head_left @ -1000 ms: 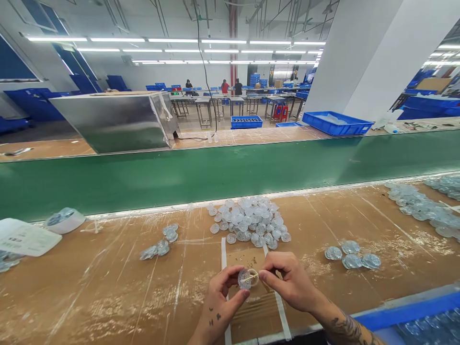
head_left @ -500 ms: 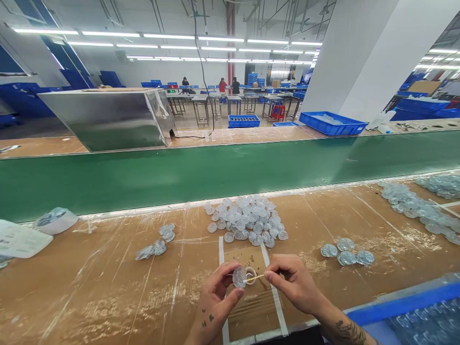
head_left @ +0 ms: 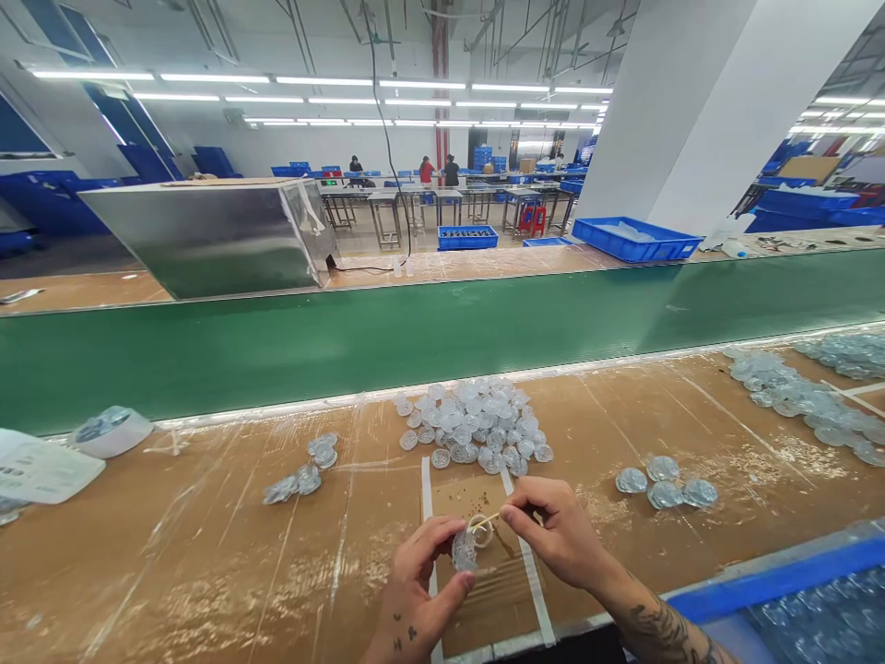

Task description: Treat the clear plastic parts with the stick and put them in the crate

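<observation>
A strip-lit hall lies beyond the green belt point(head_left: 415, 341). The taped cardboard bench point(head_left: 172, 553) carries a pile point(head_left: 474, 424) of clear discs. Above its near edge the left hand point(head_left: 421, 581) pinches one disc point(head_left: 465, 551) by the rim, and the right hand point(head_left: 553, 535) grips a thin stick point(head_left: 484, 521) pointed at it. The disc looks light, stiff and slippery, so it is best held by the rim.

At lower centre of the frame my left hand point(head_left: 421, 576), with a disc point(head_left: 465, 551), and my right hand point(head_left: 553, 535), with a stick point(head_left: 488, 522), meet over the cardboard patch point(head_left: 492, 590); the pile of discs point(head_left: 470, 426) lies above them; the belt point(head_left: 346, 341) runs behind it.
</observation>
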Motion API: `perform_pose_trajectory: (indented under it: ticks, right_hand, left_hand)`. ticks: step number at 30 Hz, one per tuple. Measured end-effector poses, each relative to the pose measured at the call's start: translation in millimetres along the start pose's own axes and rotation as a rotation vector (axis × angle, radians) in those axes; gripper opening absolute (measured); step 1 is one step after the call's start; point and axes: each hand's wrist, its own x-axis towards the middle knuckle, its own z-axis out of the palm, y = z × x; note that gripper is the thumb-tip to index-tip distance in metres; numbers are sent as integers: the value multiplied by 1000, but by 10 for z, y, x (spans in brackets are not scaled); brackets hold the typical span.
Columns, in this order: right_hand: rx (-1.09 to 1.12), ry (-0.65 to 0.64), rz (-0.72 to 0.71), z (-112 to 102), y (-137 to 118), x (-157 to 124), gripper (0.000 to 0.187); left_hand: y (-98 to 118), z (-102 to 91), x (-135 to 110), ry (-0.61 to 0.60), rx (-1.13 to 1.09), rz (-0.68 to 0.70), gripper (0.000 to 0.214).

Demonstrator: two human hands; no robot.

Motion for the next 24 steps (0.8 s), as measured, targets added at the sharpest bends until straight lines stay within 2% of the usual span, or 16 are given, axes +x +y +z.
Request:
perform_pose_trajectory:
  ticks: [4,10,15,19,24]
  right_hand:
    - [40,-14,-24,9,-65,16,89]
    - [103,-67,-61,4,-164,-6,91]
    - [108,-36,-45,2,-48,27,74]
    - [80,-50,-1,2,42,-4,64]
    - [37,-83,49,-15,61,-75,70]
  left_hand:
    - [-47,16,-16,-23,36,-29,35]
    - [-59,24,-28,17,58,-43,34]
    - [-33,2,-23,-17,28,44,40]
    - [-72,18,-67,44,-5,10,40]
    - [-122,14,-107,170,-38,-41,36]
